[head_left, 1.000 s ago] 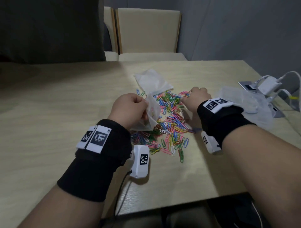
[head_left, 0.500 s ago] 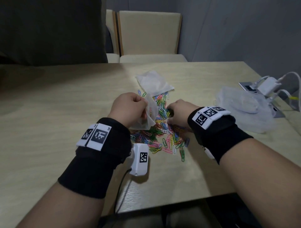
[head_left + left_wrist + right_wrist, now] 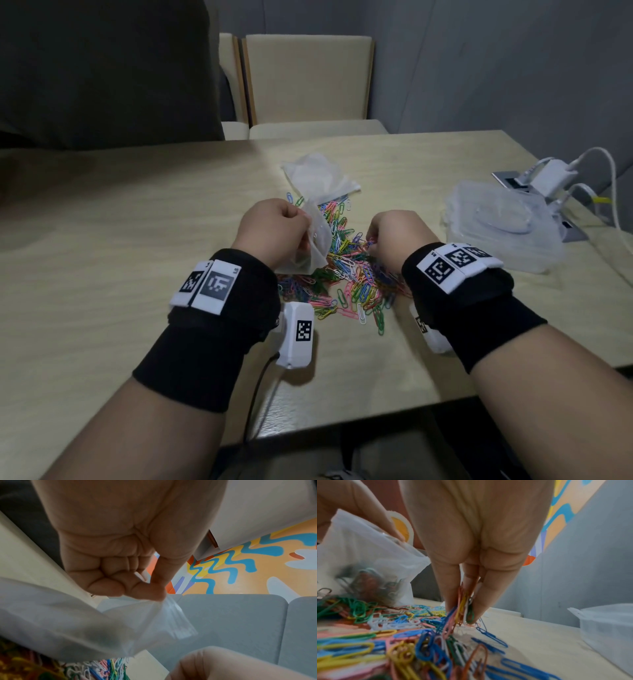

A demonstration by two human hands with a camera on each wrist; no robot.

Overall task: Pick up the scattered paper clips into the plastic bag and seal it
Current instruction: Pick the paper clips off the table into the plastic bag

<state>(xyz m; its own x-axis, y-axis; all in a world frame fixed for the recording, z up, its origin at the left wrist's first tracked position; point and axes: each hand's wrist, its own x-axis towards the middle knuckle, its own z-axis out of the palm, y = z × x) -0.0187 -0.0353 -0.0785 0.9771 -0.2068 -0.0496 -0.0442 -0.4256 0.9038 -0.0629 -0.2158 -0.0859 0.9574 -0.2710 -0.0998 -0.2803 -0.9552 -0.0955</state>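
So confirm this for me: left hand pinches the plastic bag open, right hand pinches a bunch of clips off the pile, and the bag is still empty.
Not empty. The right wrist view shows paper clips already inside the plastic bag. The rest holds: the left hand pinches the bag, and the right hand pinches a bunch of clips off the pile.

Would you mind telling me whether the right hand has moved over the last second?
Yes. The right hand moved nearer and leftward, away from the plastic container.

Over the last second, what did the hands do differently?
The right hand came back from the far side of the clip pile toward the person and now pinches a bunch of clips. The left hand kept holding the bag above the pile; the table is unchanged.
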